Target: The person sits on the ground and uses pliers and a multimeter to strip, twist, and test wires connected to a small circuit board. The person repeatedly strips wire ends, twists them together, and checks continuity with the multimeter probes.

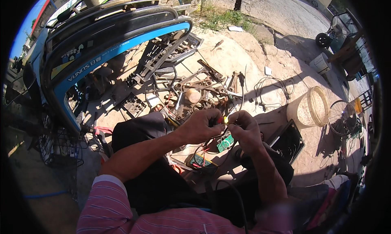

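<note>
My left hand (200, 126) and my right hand (246, 130) meet above my lap, fingertips almost touching. The left hand pinches a small red piece (220, 120); thumb and forefinger of the right close on a small yellow piece (226, 120) beside it. Both look like wire ends or a connector, too small to tell. A thin black cable (218, 165) loops down from under the hands. Below them lie a green circuit board (225, 143) and a dark green, yellow-edged device (203, 161), partly behind the cable. Red-handled pliers or scissors (177, 168) sit left of it.
Spanners and metal tools pile up around a round tan container (192, 96) ahead. A blue-and-black vehicle panel (122, 42) stands left. Rightward are a white bucket (308, 107), an open black case (287, 142), coiled wire (271, 89), a spoked wheel (343, 118) and another person's legs (326, 199).
</note>
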Motion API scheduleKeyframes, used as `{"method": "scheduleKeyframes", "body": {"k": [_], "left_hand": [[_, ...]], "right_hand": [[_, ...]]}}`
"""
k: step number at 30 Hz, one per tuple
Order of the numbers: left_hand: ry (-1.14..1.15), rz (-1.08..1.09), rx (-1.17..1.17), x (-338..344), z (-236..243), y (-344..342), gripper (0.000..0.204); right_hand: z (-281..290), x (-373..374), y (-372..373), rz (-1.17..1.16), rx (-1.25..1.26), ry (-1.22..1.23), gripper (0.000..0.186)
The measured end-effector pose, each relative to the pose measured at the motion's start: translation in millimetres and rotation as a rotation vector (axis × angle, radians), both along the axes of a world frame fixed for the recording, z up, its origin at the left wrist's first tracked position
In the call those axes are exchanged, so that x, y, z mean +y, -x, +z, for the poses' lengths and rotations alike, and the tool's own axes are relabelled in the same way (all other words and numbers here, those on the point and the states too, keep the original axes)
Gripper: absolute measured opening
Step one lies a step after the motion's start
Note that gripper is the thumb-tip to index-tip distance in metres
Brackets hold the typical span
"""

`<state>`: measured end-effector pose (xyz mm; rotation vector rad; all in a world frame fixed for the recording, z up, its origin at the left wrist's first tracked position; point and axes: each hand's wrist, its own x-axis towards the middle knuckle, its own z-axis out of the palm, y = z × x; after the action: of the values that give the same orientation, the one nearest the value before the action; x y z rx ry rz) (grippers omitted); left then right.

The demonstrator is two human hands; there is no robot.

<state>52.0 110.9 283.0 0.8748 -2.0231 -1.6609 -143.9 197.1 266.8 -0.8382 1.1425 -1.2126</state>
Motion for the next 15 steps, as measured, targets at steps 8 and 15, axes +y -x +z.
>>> {"method": "scheduleKeyframes", "body": {"k": [8,15], "left_hand": [[0.021,0.003,-0.009,-0.6,-4.0,-0.2,0.021],[-0.048,0.025,0.022,-3.2,-4.1,-2.5,0.024]], "right_hand": [[7.8,-0.2,-8.8,0.005,0.090,0.063,0.014],[6.8,-2.4,-6.7,-0.088,0.074,0.070,0.014]]}}
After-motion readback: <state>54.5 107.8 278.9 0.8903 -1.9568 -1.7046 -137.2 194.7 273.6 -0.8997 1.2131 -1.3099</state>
